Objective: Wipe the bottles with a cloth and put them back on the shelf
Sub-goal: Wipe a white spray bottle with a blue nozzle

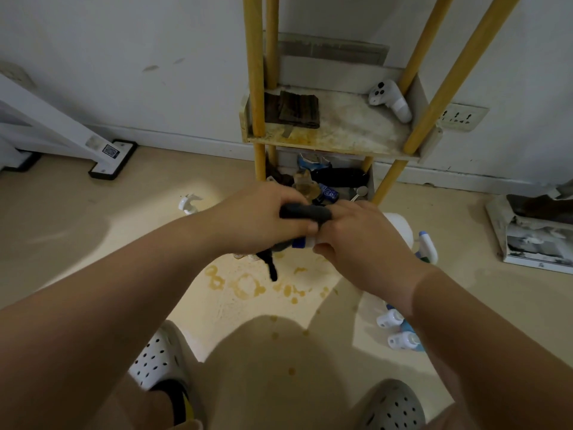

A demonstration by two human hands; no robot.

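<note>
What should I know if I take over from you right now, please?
Left hand grips the dark cloth over the bottle; right hand holds that bottle's other end. Wiping is under way.
A white spray bottle lies on the shelf.
Left: shelve this one, then wipe the floor bottles beside the right arm.

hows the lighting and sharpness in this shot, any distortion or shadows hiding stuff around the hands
Head view: dim indoor light, with a brighter patch on the floor left of the hands; the person's shadow darkens the floor under the arms; wide-angle distortion splays the yellow shelf poles; the left hand, cloth and right hand look slightly soft, the bottle mostly covered.
</note>
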